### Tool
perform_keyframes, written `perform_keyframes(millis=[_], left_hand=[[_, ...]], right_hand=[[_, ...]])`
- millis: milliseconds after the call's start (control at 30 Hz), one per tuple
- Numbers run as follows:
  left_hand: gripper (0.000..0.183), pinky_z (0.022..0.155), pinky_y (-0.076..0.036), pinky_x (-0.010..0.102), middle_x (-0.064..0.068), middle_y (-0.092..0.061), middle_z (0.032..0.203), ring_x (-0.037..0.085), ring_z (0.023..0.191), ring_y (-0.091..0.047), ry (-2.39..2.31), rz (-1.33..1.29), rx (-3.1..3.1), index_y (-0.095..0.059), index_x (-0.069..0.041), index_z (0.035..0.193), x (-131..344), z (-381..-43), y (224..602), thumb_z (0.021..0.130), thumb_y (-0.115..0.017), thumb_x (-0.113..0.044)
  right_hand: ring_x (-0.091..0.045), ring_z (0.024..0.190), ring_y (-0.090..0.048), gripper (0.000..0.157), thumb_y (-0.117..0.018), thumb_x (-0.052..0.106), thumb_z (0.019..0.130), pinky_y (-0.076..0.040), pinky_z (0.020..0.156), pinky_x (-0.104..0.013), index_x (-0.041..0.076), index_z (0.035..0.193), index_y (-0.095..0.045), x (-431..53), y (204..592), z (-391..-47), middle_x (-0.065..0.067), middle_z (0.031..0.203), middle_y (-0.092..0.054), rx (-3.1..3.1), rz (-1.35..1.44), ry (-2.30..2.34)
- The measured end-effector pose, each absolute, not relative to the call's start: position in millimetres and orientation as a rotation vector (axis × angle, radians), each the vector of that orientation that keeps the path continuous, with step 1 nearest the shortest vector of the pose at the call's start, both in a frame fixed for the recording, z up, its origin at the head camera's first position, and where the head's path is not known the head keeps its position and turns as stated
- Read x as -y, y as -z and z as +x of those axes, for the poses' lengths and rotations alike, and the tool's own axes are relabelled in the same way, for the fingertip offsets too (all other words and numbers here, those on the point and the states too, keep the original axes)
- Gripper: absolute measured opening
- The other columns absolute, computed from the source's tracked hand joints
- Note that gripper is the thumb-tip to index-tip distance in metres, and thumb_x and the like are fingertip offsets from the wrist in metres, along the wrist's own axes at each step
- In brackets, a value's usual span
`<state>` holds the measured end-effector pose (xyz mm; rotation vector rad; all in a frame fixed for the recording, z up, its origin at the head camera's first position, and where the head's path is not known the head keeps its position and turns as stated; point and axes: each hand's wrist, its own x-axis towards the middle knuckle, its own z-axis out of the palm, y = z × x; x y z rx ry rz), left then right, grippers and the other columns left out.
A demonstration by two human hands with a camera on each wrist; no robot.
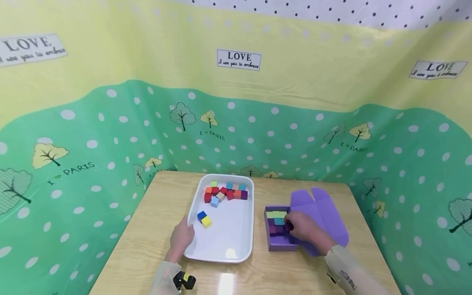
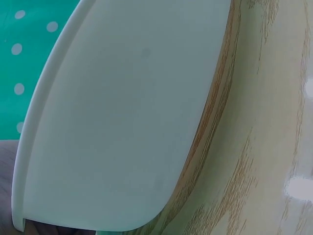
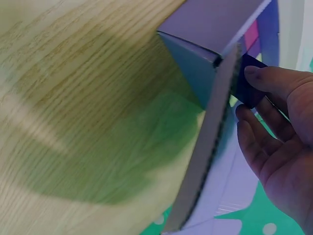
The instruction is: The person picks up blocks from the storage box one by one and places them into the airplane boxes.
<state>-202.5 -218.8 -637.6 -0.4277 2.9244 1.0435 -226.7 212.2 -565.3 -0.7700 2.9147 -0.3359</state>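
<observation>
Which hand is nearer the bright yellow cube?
The left hand, left of the cube, at the white rectangular tray; the right hand is farther right, at the purple cardboard box.

We see a wood-grained bench [image 1: 147, 229]; behind its far edge and beside its left and right edges hangs a cloth [image 1: 258, 149], green with white dots below, yellow above, printed with trees [image 1: 182, 114] and LOVE labels [image 1: 239, 60].

left hand [image 1: 182, 235]: gripping | right hand [image 1: 304, 227]: thumb [image 3: 279, 81] and fingers [image 3: 257, 139] pinching | both forearms [image 1: 166, 276]: extended forward
</observation>
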Motion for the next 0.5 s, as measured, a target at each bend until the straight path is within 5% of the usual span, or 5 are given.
perform_keyframes(millis=[500], left_hand=[[0.040, 0.055, -0.048, 0.040, 0.021, -0.056, 0.110, 0.031, 0.079, -0.059, -1.034, -0.422, -2.971, -0.041, -0.008, 0.127, 221.3, -201.4, 637.9, 0.088, -0.046, -0.016]], right_hand=[[-0.011, 0.065, -0.049, 0.028, -0.069, 0.002, 0.056, -0.045, 0.060, -0.030, 0.013, 0.081, -0.061, -204.4, 584.6, -238.8, 0.006, 0.071, -0.052, -2.946, -0.792, 0.244]])
